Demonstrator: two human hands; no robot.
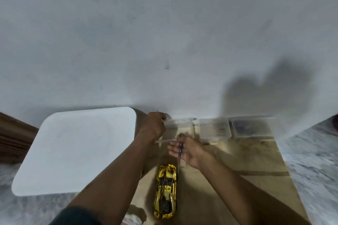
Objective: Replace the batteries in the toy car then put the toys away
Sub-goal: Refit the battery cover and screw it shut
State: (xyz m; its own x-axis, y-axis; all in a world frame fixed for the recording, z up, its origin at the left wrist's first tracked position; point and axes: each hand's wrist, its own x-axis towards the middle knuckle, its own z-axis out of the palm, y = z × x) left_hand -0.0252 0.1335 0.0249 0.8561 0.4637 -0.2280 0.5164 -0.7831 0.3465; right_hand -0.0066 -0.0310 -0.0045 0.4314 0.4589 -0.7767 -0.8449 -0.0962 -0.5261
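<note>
A shiny gold plastic toy car (166,191) lies on the wooden floor (256,160). The left hand (153,127) grips a clear plastic box (180,129); the right hand (188,149) pinches a thin dark screwdriver (180,150). Light, slick car: grasp its flanks.

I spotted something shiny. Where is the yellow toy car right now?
The yellow toy car lies low in the head view, on the wooden surface between both forearms, just below the right hand.
</note>
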